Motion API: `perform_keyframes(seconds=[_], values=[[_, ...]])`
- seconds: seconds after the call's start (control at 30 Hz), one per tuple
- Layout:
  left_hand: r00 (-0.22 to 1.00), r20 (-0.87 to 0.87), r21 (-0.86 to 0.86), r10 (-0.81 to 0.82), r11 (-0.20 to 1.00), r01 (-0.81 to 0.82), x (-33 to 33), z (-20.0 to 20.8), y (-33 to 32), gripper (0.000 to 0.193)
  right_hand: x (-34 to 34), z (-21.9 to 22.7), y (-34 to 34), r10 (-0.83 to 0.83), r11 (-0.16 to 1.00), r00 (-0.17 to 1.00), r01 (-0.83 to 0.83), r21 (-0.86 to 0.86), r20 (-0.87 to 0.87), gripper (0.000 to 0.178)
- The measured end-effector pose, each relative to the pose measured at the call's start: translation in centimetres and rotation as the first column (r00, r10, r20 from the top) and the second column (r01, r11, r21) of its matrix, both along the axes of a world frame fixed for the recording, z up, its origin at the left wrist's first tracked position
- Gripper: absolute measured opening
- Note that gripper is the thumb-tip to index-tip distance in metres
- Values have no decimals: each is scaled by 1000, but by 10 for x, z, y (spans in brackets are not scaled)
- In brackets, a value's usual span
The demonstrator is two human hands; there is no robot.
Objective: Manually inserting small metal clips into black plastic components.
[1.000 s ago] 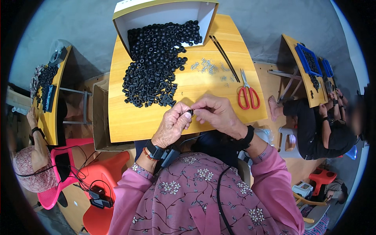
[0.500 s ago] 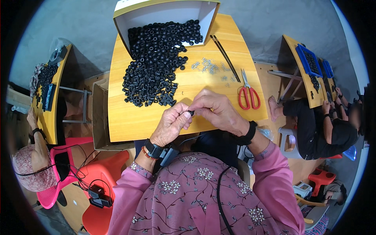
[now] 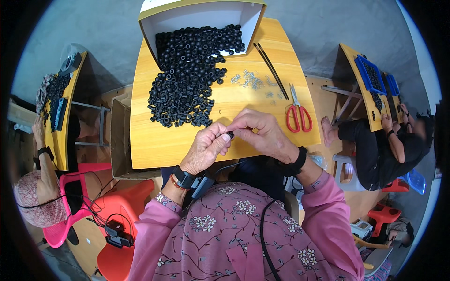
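Above the table's near edge, my left hand (image 3: 209, 145) pinches a small round black rubber part (image 3: 230, 134) between thumb and fingers. My right hand (image 3: 259, 131) meets it from the other side, its thumb and forefinger pinched at the same part; whether it holds anything else is hidden. Beyond my left hand lies a big pile of black rubber parts (image 3: 183, 89), spilling out of a tipped box (image 3: 199, 18) with white inner walls. Small silvery metal pieces (image 3: 253, 79) are scattered at the right of the pile.
Red-handled scissors (image 3: 298, 114) and two dark thin sticks (image 3: 272, 70) lie on the right of the yellow wooden table (image 3: 159, 150). A cardboard box (image 3: 121, 140) stands on the floor at the left. Other people sit at tables on both sides, near a red chair (image 3: 119, 210).
Both hands stay close together on the black part, with only tiny finger shifts. The person at the right has leaned slightly. The view has shifted a little.
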State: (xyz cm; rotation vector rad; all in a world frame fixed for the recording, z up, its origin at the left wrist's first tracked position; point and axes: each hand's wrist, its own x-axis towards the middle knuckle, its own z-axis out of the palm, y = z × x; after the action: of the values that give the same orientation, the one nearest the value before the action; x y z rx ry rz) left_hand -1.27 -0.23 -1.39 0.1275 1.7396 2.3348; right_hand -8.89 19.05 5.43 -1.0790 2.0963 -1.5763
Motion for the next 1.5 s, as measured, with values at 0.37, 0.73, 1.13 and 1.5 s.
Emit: perform_keyframes(seconds=[0.37, 0.73, 1.13, 1.5], values=[[1000, 11, -22, 29, 999, -29, 1, 2, -1, 13, 1, 1, -4, -19, 999, 1000, 18, -26, 0, 13], [996, -8, 10, 85, 996, -85, 1, -3, -1, 10, -3, -5, -3, 10, 999, 981, -20, -51, -192, 20], [986, 58, 173, 155, 971, -162, 1, 2, -2, 8, 7, -13, -6, -40, 996, 792, 81, 40, -609, 50], [967, 108, 163, 230, 956, -246, 0, 2, 6, 7, 10, -10, -6, -23, 991, 790, 99, 91, -612, 49]])
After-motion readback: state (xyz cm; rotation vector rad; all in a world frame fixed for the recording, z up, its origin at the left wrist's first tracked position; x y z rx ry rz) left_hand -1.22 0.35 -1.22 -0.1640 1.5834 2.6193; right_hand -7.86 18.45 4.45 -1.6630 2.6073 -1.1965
